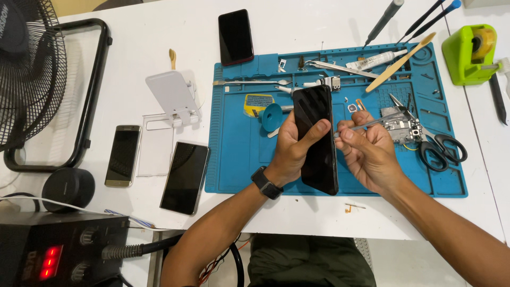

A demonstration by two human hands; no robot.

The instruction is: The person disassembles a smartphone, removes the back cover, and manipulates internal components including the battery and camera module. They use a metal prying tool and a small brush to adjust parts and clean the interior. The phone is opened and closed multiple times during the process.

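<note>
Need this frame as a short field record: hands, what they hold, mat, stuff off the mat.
left hand: grips black phone, upright, tilted, above the mat
right hand: pinches thin metal tool, tip at the phone's right edge
work surface: blue repair mat on white table
on mat: scissors, tweezers, blue suction cup
off mat: three dark phones, nearest; white stand; green tape dispenser

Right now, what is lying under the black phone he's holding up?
Under the black phone, gripped by the left hand, lies the blue work mat. A blue suction cup and a yellow-edged card show beside it. Whatever sits directly beneath the phone is hidden.
</note>
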